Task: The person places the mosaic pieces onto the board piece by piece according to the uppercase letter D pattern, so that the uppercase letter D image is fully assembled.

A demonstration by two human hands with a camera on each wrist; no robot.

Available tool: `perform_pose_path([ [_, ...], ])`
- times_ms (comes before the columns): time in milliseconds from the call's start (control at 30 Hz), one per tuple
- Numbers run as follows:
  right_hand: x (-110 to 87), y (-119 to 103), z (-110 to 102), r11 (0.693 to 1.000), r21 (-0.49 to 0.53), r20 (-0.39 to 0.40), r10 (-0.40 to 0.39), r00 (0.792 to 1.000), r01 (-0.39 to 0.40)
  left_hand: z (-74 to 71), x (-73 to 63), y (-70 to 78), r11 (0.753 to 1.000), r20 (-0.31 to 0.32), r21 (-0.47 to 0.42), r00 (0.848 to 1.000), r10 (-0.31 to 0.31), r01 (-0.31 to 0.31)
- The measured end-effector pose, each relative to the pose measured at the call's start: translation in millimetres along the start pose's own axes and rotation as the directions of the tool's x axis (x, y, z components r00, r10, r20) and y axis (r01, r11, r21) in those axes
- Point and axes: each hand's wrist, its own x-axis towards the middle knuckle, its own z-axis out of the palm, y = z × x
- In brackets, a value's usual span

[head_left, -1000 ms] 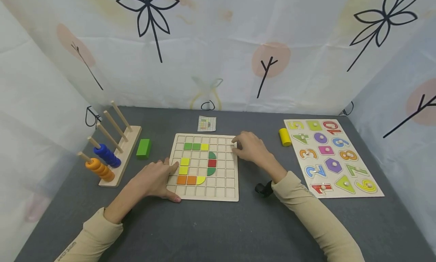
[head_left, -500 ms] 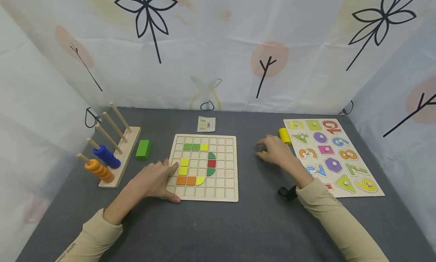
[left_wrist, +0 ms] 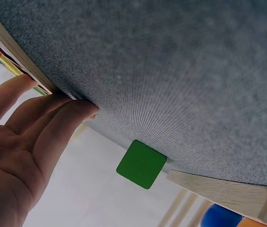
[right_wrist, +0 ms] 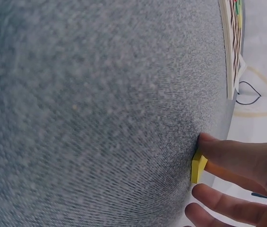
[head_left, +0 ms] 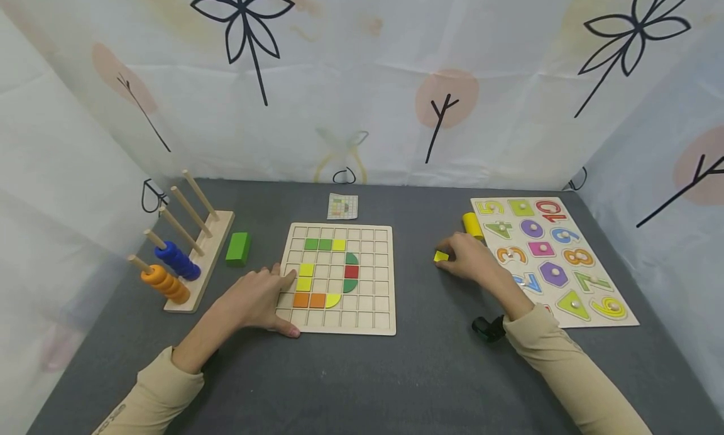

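Observation:
A square wooden grid board point(head_left: 373, 315) lies on the dark table, with green, yellow, red and orange tiles set in its cells. My left hand point(head_left: 257, 297) rests at the board's left side, forefinger over its surface and thumb at the front left corner. In the left wrist view, extended fingers point(left_wrist: 60, 127) meet the board's edge. Right of the board, my right hand point(head_left: 469, 259) pinches a small yellow tile point(head_left: 441, 256) between thumb and forefinger. The right wrist view shows that tile point(right_wrist: 197, 169) tilted close at the table surface, with the other fingers apart from it.
A peg stand point(head_left: 217, 234) with blue and orange rings is at the left, beside a green block point(head_left: 238, 248). Behind the board lies a small pattern card point(head_left: 342, 206). A yellow cylinder point(head_left: 472, 225) touches the number puzzle board point(head_left: 608, 309) at the right.
My right hand has moved right, away from the grid board, and has taken hold of the yellow tile, turning it into view. The left hand stays at the board.

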Motion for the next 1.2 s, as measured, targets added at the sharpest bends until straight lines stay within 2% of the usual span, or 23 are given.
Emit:
perform_pose_path([
  [233,-1.1,0.4,0.2,0.999,0.035,0.009,0.020,1.000,-0.020,0.3,0.4,-0.3,1.000,-0.002,-0.005,1.000,0.000,0.000],
  [667,-1.8,0.5,3.9,1.000,0.026,-0.023,0.017,1.000,-0.017,-0.3,0.2,0.3,1.000,0.002,-0.012,1.000,-0.002,0.002],
  [1000,6.6,-15.6,4.5,1.000,-0.002,-0.042,-0.008,0.999,0.008,0.5,0.6,-0.5,1.000,-0.006,-0.007,1.000,0.005,-0.005],
  [1200,14.9,-34.8,6.0,0.999,0.004,-0.042,-0.051,0.998,0.052,1.1,0.7,-0.4,1.000,-0.006,-0.006,1.000,0.000,0.000],
])
